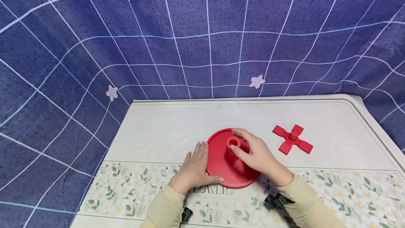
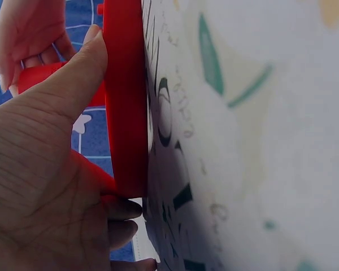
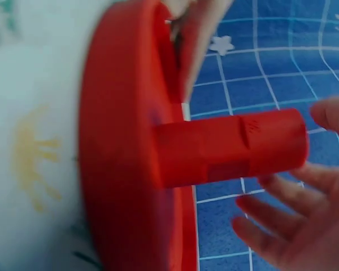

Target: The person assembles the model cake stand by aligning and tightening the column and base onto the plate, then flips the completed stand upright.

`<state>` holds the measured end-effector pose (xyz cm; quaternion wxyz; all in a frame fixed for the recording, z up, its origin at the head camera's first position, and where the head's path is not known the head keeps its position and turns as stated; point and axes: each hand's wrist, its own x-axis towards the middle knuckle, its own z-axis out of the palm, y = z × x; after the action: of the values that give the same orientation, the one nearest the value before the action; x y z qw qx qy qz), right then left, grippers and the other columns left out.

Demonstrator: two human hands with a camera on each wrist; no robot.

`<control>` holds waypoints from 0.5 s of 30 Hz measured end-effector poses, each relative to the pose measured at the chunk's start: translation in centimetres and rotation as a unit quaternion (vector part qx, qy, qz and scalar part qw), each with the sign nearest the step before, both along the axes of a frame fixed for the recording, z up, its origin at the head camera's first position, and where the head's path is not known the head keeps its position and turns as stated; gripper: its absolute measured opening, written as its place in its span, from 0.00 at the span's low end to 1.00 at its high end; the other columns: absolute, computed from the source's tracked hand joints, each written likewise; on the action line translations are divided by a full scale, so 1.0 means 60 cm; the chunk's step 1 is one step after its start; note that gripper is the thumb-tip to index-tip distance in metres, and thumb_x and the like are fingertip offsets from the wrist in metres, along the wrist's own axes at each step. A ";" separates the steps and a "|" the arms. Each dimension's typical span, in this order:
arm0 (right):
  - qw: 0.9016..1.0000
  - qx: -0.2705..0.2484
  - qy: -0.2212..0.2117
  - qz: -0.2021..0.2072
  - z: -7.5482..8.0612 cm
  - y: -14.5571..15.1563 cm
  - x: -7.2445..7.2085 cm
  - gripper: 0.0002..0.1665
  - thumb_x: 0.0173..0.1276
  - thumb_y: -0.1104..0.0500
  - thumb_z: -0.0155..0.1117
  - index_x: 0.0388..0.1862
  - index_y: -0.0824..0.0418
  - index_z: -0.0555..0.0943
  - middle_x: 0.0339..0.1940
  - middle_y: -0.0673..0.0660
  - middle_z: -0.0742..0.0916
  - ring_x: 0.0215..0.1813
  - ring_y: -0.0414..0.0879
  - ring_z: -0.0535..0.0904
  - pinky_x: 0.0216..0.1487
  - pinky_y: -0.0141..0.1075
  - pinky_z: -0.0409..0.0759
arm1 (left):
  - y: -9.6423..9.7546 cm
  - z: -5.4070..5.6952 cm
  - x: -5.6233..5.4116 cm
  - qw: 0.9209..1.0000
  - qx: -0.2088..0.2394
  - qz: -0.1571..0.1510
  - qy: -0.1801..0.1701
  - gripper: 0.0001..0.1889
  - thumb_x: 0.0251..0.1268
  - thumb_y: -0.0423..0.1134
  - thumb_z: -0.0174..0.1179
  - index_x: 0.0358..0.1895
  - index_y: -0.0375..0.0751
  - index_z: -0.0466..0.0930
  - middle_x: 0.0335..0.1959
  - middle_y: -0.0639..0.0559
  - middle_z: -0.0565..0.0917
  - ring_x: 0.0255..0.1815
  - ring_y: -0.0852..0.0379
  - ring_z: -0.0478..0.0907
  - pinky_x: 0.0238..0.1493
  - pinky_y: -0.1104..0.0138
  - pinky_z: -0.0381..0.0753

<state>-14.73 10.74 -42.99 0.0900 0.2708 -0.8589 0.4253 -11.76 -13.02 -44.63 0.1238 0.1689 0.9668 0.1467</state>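
Item one: a red disc [image 1: 218, 166], which we find lying flat on the table [image 1: 164, 133] in front of the person, its rim raised.

Item two: a red post [image 1: 230, 153], hollow at the top, standing upright from the disc.

Item three: the left hand [image 1: 194, 169], fingers straight and close together along the disc's left edge, thumb stretched out to touch the near rim.

Item four: the right hand [image 1: 257, 152], thumb and fingers spread in a loose curve about the post's top; we cannot tell whether any fingertip touches it.

Item five: a red cross [image 1: 292, 138], four-armed with a knob at centre, flat on the table to the right of the disc and apart from it.

We also list printed flowers and lettering [image 1: 210, 190] along the table's near part, pale sleeves [image 1: 164, 207], and a blue gridded curtain [image 1: 190, 48] behind, bearing stars [image 1: 257, 81].
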 end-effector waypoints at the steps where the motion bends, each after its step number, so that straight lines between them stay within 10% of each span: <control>1: 1.000 -0.013 -0.011 0.024 0.001 0.002 -0.002 0.31 0.66 0.56 0.66 0.67 0.58 0.72 0.60 0.56 0.81 0.57 0.49 0.80 0.56 0.48 0.78 | 0.000 0.000 0.000 1.000 -0.001 -0.001 0.000 0.67 0.46 0.75 0.62 0.77 0.29 0.42 0.78 0.37 0.48 0.79 0.41 0.40 0.71 0.41 0.51; 7: 0.989 -0.053 -0.081 0.112 0.006 0.008 -0.005 0.31 0.66 0.66 0.63 0.68 0.62 0.71 0.56 0.57 0.82 0.51 0.45 0.82 0.52 0.46 0.81 | 0.002 0.001 0.000 1.000 -0.004 -0.003 -0.002 0.66 0.47 0.75 0.61 0.77 0.29 0.42 0.78 0.37 0.47 0.79 0.41 0.39 0.71 0.41 0.50; 15: 0.995 -0.027 -0.073 0.066 0.004 0.005 -0.001 0.28 0.66 0.58 0.68 0.64 0.59 0.75 0.51 0.51 0.84 0.48 0.42 0.83 0.52 0.45 0.81 | 0.000 -0.001 0.000 1.000 -0.004 -0.002 -0.003 0.67 0.46 0.75 0.62 0.77 0.30 0.42 0.78 0.37 0.47 0.79 0.41 0.39 0.71 0.41 0.50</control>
<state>-14.80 11.06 -42.76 0.0056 0.2925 -0.8318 0.4717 -11.75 -13.00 -44.71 0.1274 0.1699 0.9667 0.1430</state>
